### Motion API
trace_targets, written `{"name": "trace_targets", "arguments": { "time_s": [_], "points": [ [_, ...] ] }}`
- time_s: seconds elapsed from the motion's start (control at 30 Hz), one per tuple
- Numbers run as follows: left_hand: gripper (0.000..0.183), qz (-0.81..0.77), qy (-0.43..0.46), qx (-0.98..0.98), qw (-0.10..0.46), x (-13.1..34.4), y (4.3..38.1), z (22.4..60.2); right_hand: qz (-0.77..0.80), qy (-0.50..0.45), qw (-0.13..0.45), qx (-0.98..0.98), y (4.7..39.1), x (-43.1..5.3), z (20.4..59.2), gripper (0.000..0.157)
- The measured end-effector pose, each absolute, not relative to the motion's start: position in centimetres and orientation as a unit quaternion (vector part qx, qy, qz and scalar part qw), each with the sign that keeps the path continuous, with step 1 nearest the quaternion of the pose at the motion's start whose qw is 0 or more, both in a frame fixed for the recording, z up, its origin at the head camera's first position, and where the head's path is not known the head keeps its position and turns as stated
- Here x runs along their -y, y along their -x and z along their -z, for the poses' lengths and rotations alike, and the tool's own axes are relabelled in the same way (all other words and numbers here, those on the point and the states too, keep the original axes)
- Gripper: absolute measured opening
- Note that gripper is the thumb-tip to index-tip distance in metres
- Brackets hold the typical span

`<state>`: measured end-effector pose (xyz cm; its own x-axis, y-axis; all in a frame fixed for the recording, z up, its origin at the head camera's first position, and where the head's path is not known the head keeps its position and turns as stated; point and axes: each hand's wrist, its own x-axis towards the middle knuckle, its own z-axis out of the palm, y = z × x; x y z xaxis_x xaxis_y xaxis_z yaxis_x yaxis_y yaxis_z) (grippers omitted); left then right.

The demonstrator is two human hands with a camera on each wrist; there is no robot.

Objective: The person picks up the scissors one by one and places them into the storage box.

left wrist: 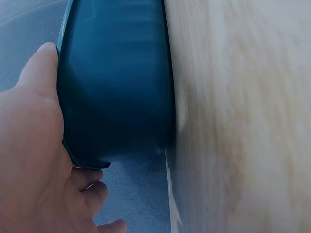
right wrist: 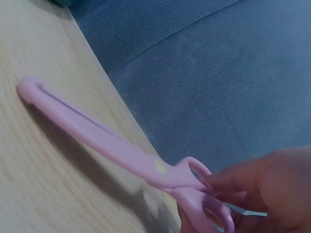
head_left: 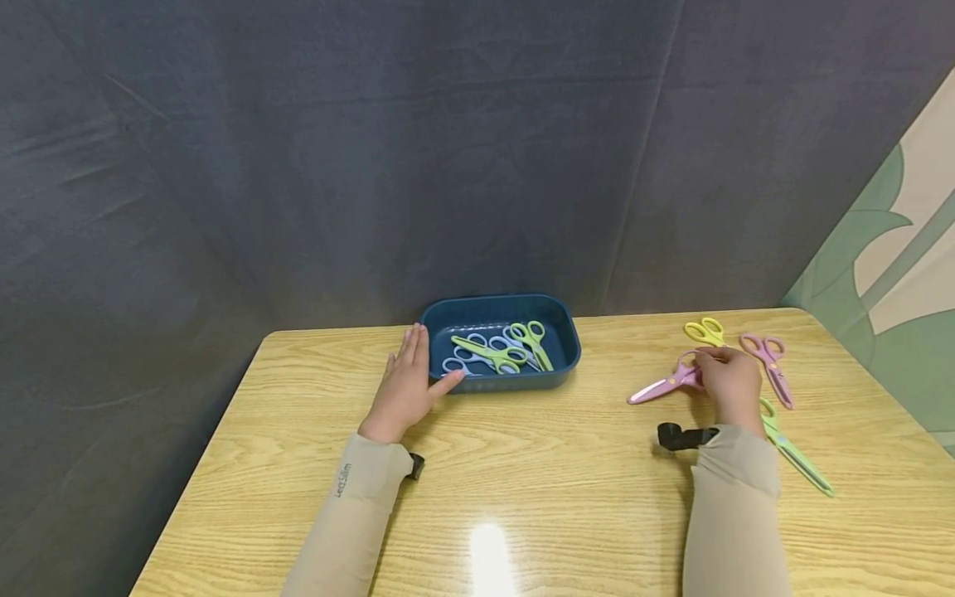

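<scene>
My right hand point(head_left: 731, 383) pinches the handle of a pair of pink scissors point(right wrist: 107, 145). In the right wrist view their blade end reaches to the left, tilted above the wooden table, with a shadow beneath. At the dark blue bin point(head_left: 515, 382), my left hand point(head_left: 403, 388) rests with straight fingers along the left side and the thumb at the front rim. Inside the bin lie several green scissors point(head_left: 488, 352) and light blue scissors point(head_left: 473, 358). The left wrist view shows the bin's outer wall point(left wrist: 116, 87) and the palm beside it.
Around my right hand lie yellow scissors point(head_left: 705, 331), a second pink pair point(head_left: 772, 369) and green scissors point(head_left: 802, 460), partly hidden by the hand and sleeve. A dark cloth point(head_left: 485, 166) hangs behind the table point(head_left: 559, 481). A patterned curtain point(head_left: 895, 274) is at the right.
</scene>
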<state>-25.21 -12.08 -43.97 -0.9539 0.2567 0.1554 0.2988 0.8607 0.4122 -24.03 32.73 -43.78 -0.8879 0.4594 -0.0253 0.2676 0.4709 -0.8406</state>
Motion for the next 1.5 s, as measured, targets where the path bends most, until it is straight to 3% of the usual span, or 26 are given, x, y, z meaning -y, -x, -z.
{"name": "trace_targets", "arguments": {
  "time_s": [1.5],
  "points": [
    [0.1,0.221,0.142,0.964,0.041,12.2,25.4,44.1,-0.55,0.208,0.121,0.8,24.4,-31.4,41.9,0.036]
  ]
}}
